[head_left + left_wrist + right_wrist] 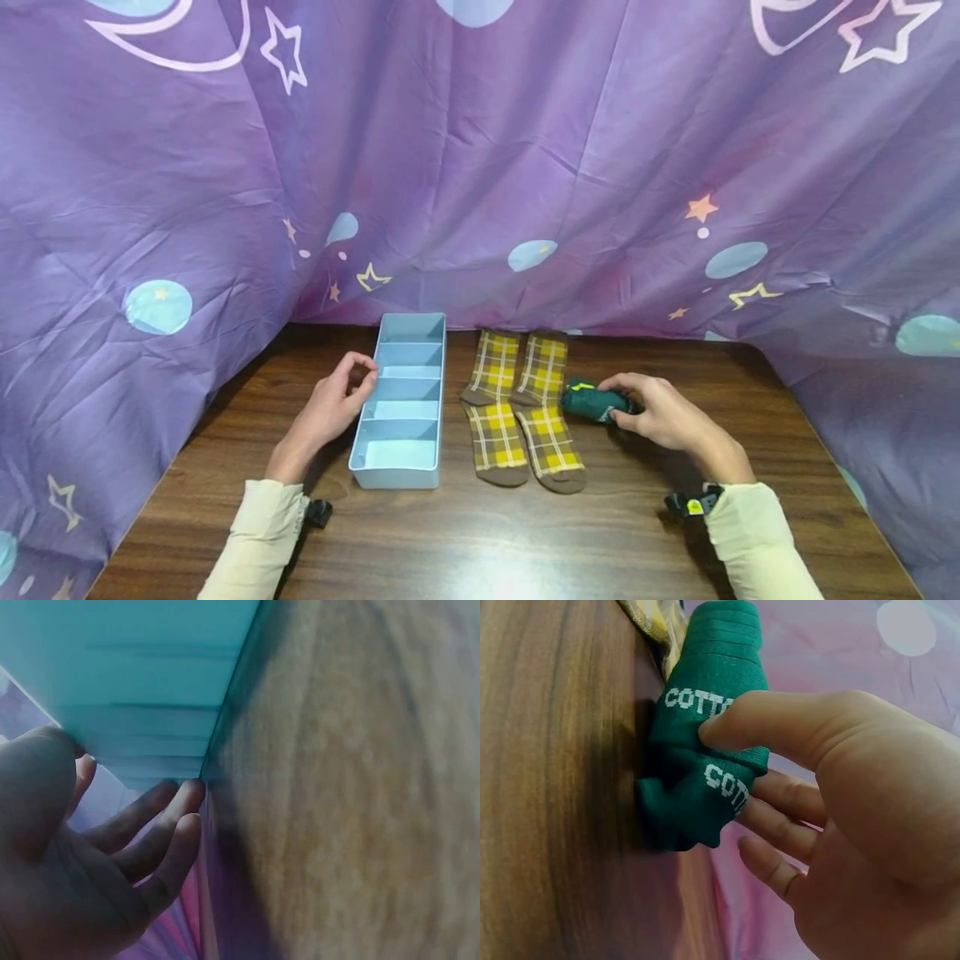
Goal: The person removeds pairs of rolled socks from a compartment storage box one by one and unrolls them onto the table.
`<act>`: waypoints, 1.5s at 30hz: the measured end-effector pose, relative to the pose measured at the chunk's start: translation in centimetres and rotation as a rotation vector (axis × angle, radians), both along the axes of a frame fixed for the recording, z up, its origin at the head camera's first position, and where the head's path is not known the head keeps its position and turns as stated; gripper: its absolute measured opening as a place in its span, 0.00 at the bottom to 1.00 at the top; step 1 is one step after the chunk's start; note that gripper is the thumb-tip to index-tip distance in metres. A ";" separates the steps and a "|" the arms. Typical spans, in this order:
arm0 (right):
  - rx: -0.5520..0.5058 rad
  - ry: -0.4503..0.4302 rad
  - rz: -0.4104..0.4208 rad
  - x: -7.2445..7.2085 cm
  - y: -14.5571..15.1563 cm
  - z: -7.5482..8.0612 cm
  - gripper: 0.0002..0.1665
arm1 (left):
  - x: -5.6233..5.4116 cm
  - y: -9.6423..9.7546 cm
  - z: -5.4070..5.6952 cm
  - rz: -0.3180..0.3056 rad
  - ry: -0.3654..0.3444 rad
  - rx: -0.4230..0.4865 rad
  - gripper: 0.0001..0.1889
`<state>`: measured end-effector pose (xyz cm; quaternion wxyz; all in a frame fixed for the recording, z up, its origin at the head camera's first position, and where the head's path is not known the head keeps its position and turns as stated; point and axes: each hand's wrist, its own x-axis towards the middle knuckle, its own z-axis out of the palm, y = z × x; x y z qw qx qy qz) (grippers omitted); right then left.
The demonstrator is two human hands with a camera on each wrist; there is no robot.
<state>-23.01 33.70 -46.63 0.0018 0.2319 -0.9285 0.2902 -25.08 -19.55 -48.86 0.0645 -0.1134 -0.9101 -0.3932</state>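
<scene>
My right hand [663, 412] holds a rolled bundle of green socks [588, 402], thumb on one side and fingers on the other. White "COTTO" lettering shows on the rolled socks [705, 697] in the right wrist view, close over the wood. At the left, my left hand [330, 408] is beside a light blue divided box [396, 478], its fingertips right at the long left side. In the left wrist view the loosely bent fingers [161, 855] meet the outer wall [150, 675] of the box. Between the hands lies a pair of yellow and brown plaid socks [498, 437], laid flat side by side.
All of this stands on a dark brown wooden table [465, 542]. A purple curtain [525, 167] with stars and planets hangs behind and at both sides. Thin partitions [401, 423] split the box into several compartments.
</scene>
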 end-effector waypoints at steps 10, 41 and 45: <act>0.030 0.013 0.010 0.1 -0.1 -0.8 0.22 | 1.0 1.5 2.7 -0.002 0.307 -0.105 0.12; -0.064 -0.193 0.074 0.1 0.7 -0.2 0.22 | 1.2 27.3 1.4 -0.590 0.008 -0.230 0.30; -0.069 -0.177 0.059 0.2 0.8 -0.1 0.21 | 1.2 27.6 0.7 -0.575 0.035 -0.177 0.24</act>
